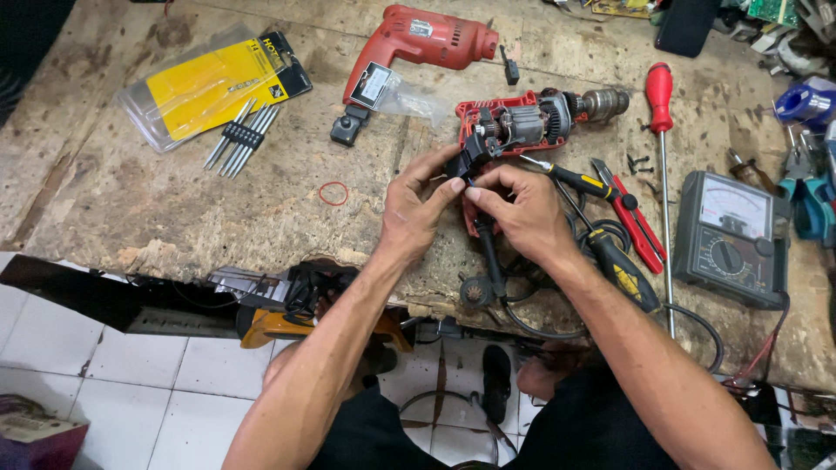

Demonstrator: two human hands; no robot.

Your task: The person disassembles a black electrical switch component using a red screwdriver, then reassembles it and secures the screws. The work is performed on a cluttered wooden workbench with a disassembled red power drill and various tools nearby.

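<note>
2 hands | L hand (416, 207) + R hand (521, 211) pinch black switch (468, 159) | opened drill (522, 126) handle hidden

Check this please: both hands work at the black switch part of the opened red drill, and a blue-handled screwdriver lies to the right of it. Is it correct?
Not quite. The head view shows both the left hand and right hand at the black switch part of the opened red drill, but the screwdriver lying to the right has a red handle.
</note>
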